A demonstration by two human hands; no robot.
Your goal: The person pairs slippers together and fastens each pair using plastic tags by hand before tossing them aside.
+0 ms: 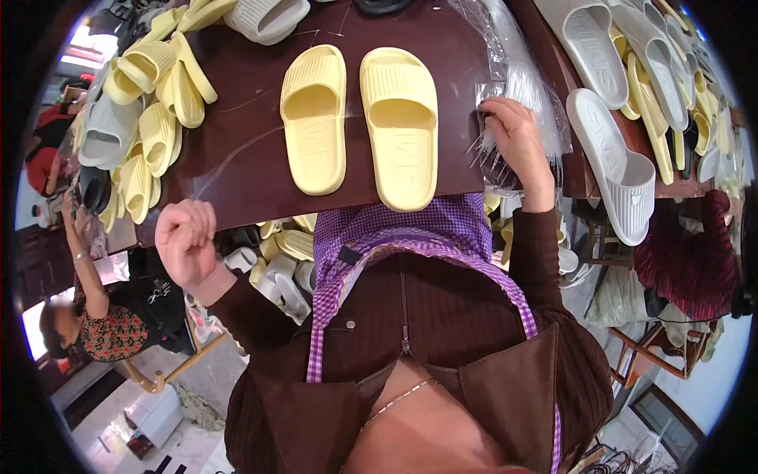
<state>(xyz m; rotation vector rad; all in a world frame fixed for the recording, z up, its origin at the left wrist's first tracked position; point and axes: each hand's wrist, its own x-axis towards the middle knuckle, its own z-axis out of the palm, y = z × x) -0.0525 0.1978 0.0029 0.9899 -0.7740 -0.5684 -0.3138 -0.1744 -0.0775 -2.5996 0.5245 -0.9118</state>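
A pair of pale yellow slide slippers lies on the dark red table (237,178), toes away from me: the left slipper (314,154) and the right slipper (404,162). My left hand (187,241) is at the table's near edge, fingers curled closed; whatever is in them is too small to make out. From near it, a thin clear strand (237,150) curves toward the left slipper. On the right, my right hand (517,138) has its fingers bent together at the end of a bundle of clear plastic strands (525,87), touching it.
Yellow and grey slippers (158,118) are heaped at the left, with another grey slipper (268,17) at the far edge. More slippers (612,162) cover the right-hand table. Loose slippers (284,272) show below the table. A person (118,324) sits at the left.
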